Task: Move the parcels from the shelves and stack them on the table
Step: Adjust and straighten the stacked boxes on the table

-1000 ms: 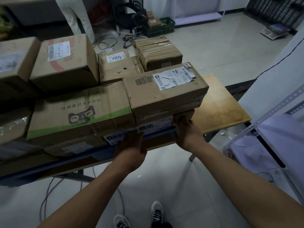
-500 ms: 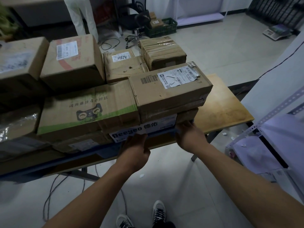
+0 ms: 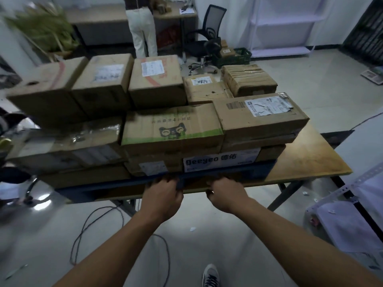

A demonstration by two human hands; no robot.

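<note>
Several brown cardboard parcels are stacked on the wooden table (image 3: pixel 306 160). A labelled parcel (image 3: pixel 259 119) tops the right pile, above a white-and-blue "Deeyeo" box (image 3: pixel 221 160). Left of it lies a green-striped box (image 3: pixel 172 131). A flat blue parcel (image 3: pixel 255 169) lies beneath the piles along the table's front edge. My left hand (image 3: pixel 163 191) and my right hand (image 3: pixel 226 193) sit close together at that front edge, fingers curled round the blue parcel's rim; the fingertips are hidden.
A person (image 3: pixel 143 27) stands at a desk behind the table, near an office chair (image 3: pixel 207 38) and a green crate (image 3: pixel 234 59). A cable (image 3: pixel 93 224) loops on the floor below the table. White metal shelving (image 3: pixel 352 193) stands at my right.
Both hands dropped from the Deeyeo box to the blue parcel's front edge and came closer together. My view lifted, showing more of the room behind.
</note>
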